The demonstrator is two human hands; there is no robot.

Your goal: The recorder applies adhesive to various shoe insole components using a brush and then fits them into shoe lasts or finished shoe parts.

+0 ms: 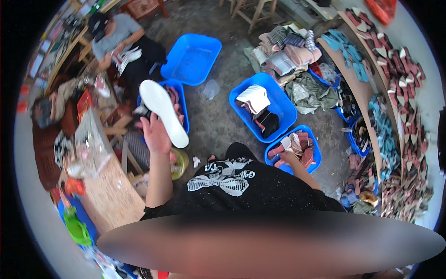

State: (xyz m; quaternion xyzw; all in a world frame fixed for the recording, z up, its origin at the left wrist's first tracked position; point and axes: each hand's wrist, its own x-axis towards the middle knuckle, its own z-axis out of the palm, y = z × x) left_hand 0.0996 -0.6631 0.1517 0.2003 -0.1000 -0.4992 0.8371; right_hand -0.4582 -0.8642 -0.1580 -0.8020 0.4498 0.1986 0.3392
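Note:
A white shoe sole (162, 109) is in my left hand (156, 135), raised at the left with its broad end up. The fingers sit against the sole's edge and are partly behind it. My right hand (288, 157) reaches down into a small blue basin (317, 160) on the right. Inside that basin lie several pink and striped slipper uppers (302, 144), which my right hand touches. Its fingers are mostly hidden among them, so I cannot tell whether it grips one.
A larger blue basin (234, 90) holds white and black pieces. An upturned-edge blue tub (193, 51) and a filled blue tub (186, 118) stand left. A co-worker (116, 37) sits far left with striped pieces. Slippers fill racks (371, 116) at right; a wooden table (109, 195) is near left.

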